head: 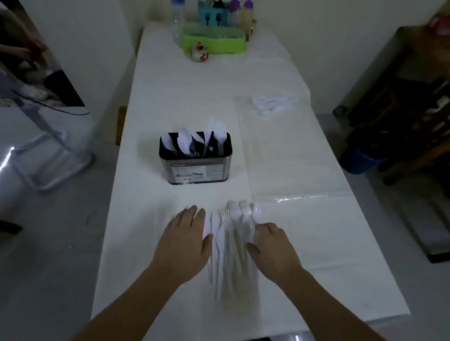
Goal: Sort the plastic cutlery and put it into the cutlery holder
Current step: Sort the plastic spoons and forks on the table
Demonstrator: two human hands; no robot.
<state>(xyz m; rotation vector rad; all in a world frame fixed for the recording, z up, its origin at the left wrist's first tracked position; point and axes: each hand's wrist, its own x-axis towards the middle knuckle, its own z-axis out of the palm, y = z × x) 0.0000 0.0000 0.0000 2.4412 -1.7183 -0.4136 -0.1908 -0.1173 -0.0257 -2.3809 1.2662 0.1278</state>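
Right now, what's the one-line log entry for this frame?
stage: sorting | left hand: flat beside pile | right hand: on cutlery pile | holder: partly filled | spare cutlery: far right

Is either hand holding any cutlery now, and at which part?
Nothing is clearly held. The left hand lies flat beside the cutlery pile. The right hand touches the pile's right side, fingers curled; a grip cannot be told.
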